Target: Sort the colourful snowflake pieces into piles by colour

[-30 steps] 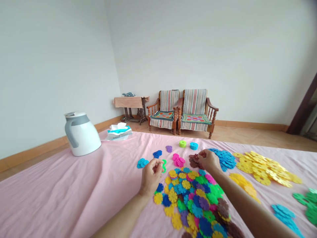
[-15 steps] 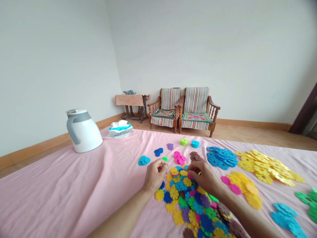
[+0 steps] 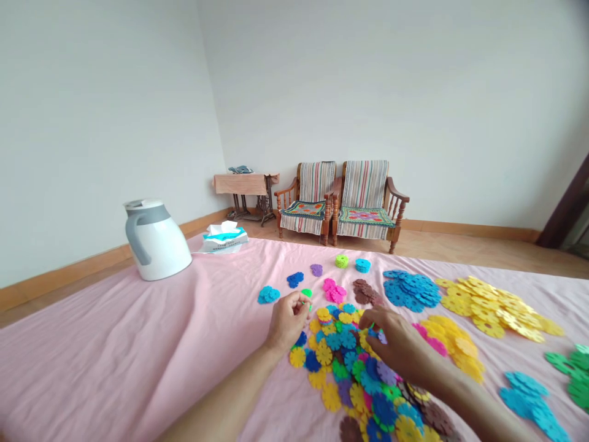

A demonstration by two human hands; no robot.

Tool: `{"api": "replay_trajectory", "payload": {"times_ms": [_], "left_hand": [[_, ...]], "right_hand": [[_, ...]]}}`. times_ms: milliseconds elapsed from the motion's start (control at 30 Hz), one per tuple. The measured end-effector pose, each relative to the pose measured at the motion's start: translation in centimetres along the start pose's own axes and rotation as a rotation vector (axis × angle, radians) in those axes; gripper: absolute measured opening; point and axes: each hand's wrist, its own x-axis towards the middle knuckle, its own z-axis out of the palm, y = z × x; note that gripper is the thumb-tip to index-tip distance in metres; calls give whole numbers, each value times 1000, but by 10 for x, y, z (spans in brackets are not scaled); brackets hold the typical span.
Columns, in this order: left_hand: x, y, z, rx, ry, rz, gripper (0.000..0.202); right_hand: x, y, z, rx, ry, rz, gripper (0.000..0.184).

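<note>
Two hands work at one mixed heap of plastic snowflake discs (image 3: 350,374) on a pink sheet (image 3: 115,344), with twelve single-colour piles around it. The left hand (image 3: 288,320) is clenched in a pinch beside a small green disc (image 3: 306,293), holding nothing that shows. The right hand (image 3: 396,344) rests its fingertips (image 3: 368,319) on the heap; any grasp cannot be told.

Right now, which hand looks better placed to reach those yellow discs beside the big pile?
Probably the right hand. It is over the right edge of the mixed pile of plastic discs, close beside the yellow discs. The left hand is at the pile's far side.
</note>
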Motion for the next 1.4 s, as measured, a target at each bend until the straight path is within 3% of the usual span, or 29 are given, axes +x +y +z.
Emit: {"api": "replay_trajectory", "payload": {"times_ms": [300, 400, 500, 600, 733, 867, 1267, 1400], "left_hand": [[-1, 4, 0, -38, -21, -19, 13], [-1, 5, -1, -44, -28, -19, 14], [0, 5, -1, -39, -35, -15, 15], [1, 4, -2, -33, -39, -6, 15], [1, 4, -2, -32, -44, 3, 14], [1, 4, -2, -35, -49, 8, 14], [1, 2, -2, -32, -46, 14, 14], [2, 0, -1, -37, -48, 21, 14]], "right_hand": [[-31, -6, -39, -56, -285, 129, 16], [-31, -10, -37, -29, -293, 114, 16], [-25, -8, -36, 42, -217, 63, 14], [-22, 1, -43, -8, -172, 107, 12], [-29, 16, -56, -168, -267, 204, 11], [-35, 27, -57, -173, -369, 228, 14], [-24, 40, -48, -171, -220, 247, 3], [-24, 49, -46, -141, -151, 240, 7]]}}
